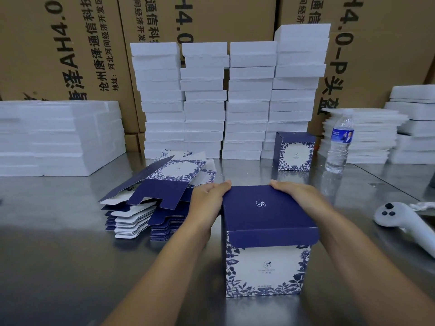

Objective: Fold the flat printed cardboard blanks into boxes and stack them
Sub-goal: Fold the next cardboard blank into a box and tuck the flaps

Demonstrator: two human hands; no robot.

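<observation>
Two bare forearms (164,267) with bare hands: left hand (207,196) and right hand (296,194).

head cam | looks forward and down | close over steel table (58,243) | single view

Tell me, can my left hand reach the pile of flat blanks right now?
Probably yes: the left hand touches the folded box right beside the flat blanks, with nothing between them.

Both arms reach forward past the box (266,267). The left hand (208,196) presses flat on its left side. The right hand (297,194) lies flat on its top, by the right edge.
</observation>
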